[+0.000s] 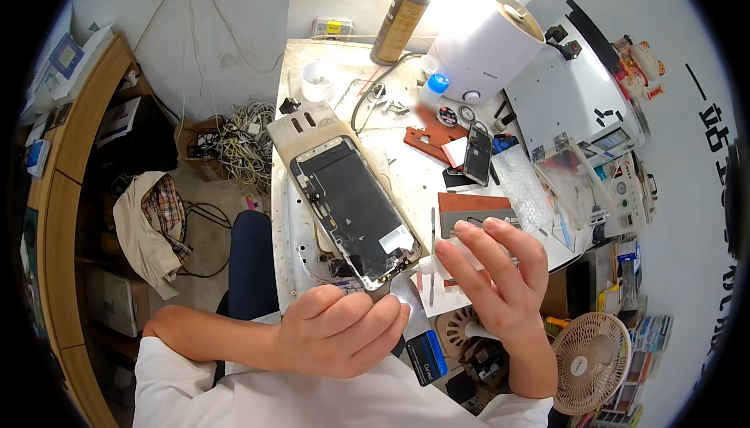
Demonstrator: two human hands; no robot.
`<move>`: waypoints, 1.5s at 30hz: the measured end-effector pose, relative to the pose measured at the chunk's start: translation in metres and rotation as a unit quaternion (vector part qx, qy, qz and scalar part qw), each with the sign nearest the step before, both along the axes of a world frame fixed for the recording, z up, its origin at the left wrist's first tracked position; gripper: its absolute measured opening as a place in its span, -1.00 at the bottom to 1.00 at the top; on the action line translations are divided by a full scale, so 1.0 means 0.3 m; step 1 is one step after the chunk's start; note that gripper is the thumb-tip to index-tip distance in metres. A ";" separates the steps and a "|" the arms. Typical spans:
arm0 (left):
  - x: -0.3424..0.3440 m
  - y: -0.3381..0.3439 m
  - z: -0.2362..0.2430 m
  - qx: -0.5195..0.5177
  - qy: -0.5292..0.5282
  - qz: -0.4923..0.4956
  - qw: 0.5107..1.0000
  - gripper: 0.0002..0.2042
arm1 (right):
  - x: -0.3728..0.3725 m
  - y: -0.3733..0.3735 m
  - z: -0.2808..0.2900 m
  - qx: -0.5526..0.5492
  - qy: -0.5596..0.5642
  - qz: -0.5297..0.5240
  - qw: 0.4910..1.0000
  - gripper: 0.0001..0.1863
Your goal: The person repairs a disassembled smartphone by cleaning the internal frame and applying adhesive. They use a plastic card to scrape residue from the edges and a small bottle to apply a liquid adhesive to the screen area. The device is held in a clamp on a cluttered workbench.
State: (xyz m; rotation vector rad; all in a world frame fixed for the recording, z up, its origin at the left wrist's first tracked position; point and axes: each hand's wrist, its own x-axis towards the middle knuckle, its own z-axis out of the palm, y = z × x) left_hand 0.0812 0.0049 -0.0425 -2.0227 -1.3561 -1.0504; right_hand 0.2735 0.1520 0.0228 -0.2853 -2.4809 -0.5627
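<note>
Fingers (466,272) of the raised right hand (509,291) grasp a white bottle (466,252); left hand (340,333) is curled, hold unclear.

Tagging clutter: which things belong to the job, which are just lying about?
Likely in the job:
phone display, on slotted plate
white bottle, in right hand

Apparently just lying about, untouched:
beige fan
tan garment
cable tangle
tall can

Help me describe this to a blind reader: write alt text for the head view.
A person's right hand holds a small white bottle beside a large dark phone part lying on a pale slotted plate, the left hand curled near the part's lower end. The cluttered white table also holds a brown can and a rounded white appliance.
</note>
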 end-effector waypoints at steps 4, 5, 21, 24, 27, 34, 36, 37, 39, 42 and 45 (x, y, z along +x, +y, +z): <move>0.000 0.001 0.000 -0.001 0.000 0.000 1.000 -0.81 | -0.004 -0.003 -0.002 0.005 -0.006 -0.002 1.000 -0.70; 0.000 0.001 0.000 -0.001 0.001 0.001 1.000 -0.82 | -0.006 -0.004 -0.002 0.004 -0.005 -0.002 1.000 -0.70; 0.000 0.003 -0.002 -0.002 0.002 0.002 1.000 -0.74 | -0.003 0.000 -0.019 -0.013 0.010 0.000 1.000 -0.65; -0.003 0.001 0.001 -0.003 0.007 0.001 1.000 -0.78 | -0.006 -0.002 -0.022 -0.024 0.012 0.001 1.000 -0.65; -0.003 0.002 -0.001 -0.003 0.007 0.000 1.000 -0.77 | -0.010 -0.004 -0.023 -0.021 0.012 -0.003 1.000 -0.65; -0.004 0.002 0.003 -0.002 0.004 0.000 1.000 -0.78 | -0.014 -0.005 -0.017 -0.014 0.011 0.005 1.000 -0.66; -0.003 0.004 0.003 -0.002 0.003 -0.001 1.000 -0.76 | -0.015 -0.005 -0.022 -0.018 0.014 0.004 1.000 -0.66; 0.000 0.006 0.001 -0.001 0.002 0.000 1.000 -0.74 | -0.015 -0.004 -0.025 -0.020 0.016 0.004 1.000 -0.66; 0.001 0.006 -0.002 -0.001 -0.001 0.001 1.000 -0.71 | -0.016 -0.005 -0.020 -0.013 0.016 0.003 1.000 -0.66; 0.002 0.006 -0.003 -0.002 -0.002 0.000 1.000 -0.70 | -0.014 -0.006 -0.018 -0.027 0.011 0.004 1.000 -0.64; -0.001 0.005 0.002 -0.003 -0.002 -0.001 1.000 -0.70 | 0.001 0.040 -0.043 -0.137 0.072 0.005 0.988 -0.62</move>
